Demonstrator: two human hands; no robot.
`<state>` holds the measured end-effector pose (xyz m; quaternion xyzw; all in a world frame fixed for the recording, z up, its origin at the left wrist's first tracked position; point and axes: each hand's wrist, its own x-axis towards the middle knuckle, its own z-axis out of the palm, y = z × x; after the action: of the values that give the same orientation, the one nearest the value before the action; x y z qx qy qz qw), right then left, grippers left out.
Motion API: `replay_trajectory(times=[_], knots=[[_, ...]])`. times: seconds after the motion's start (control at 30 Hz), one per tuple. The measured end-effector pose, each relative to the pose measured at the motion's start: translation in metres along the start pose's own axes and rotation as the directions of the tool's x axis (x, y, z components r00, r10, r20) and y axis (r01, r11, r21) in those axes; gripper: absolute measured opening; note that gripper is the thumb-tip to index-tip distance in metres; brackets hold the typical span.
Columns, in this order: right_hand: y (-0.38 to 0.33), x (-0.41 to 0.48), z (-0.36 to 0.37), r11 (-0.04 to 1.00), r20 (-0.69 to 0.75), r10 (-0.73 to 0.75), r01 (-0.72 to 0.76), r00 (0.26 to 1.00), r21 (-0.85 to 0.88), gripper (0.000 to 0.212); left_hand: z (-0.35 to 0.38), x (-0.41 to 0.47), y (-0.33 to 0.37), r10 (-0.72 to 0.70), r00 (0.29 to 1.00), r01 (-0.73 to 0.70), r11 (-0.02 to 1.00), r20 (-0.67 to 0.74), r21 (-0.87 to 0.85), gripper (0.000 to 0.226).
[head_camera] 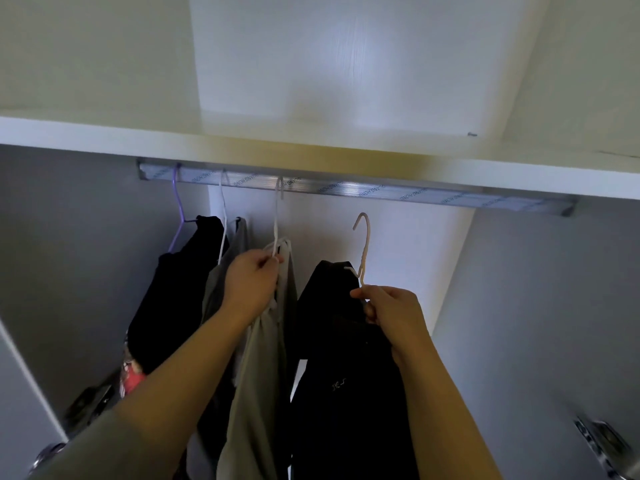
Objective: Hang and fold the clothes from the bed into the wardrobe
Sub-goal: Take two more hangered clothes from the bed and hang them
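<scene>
Clothes in a row inside the wardrobe, below the white shelf and the metal rail fixed under its front edge; rail printed with repeated lettering, too blurred to read; farthest right and biggest in view, black top with a small pale print on the front, draped on the beige hanger, not yet on the rail; just to its left, pale grey garment, long, hung from the white hanger; then dark grey garment, only a narrow strip showing; farthest left, black garment, tilted on the purple hanger; left hand raised at the top of the pale grey garment, thumb and forefinger pinching the neck of the white hanger, hook over the rail; right hand lower and to the right, fingers curled, pinching the neck of the beige hanger just under its twist, hook free in the air below the rail, opening leftward; purple hanger and other white hanger both hooked on the rail near its left end; red patterned cloth low at the left, beneath the black garment; blurred metal hinges in the bottom corners, left hinge and right hinge; small dark peg on the right wall above the shelf.
</scene>
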<state>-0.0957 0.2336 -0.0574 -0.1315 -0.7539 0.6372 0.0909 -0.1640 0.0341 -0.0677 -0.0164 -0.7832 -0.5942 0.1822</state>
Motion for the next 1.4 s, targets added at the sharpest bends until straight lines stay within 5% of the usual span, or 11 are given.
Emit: replay_trajectory(times=[0.33, 0.57, 0.97, 1.4], knots=[[-0.004, 0.014, -0.017, 0.997, -0.066, -0.023, 0.027, 0.998, 0.067, 0.029, 0.021, 0.055, 0.012, 0.130, 0.989, -0.118, 0.982, -0.077, 0.148, 0.026], [-0.002, 0.018, -0.025, 0.996, -0.071, -0.019, 0.025, 0.997, 0.083, 0.026, 0.035, 0.064, -0.023, 0.081, 0.997, -0.083, 0.948, 0.020, 0.308, 0.028], [0.009, 0.032, -0.008, 1.000, -0.040, -0.004, 0.005, 0.999, 0.003, 0.033, 0.026, 0.064, -0.033, 0.095, 0.995, -0.100, 0.954, 0.034, 0.283, 0.028], [-0.041, 0.063, 0.027, 0.973, -0.060, -0.221, 0.224, 0.973, 0.047, 0.027, 0.026, 0.062, -0.029, 0.093, 0.995, -0.099, 0.964, 0.036, 0.245, 0.030]])
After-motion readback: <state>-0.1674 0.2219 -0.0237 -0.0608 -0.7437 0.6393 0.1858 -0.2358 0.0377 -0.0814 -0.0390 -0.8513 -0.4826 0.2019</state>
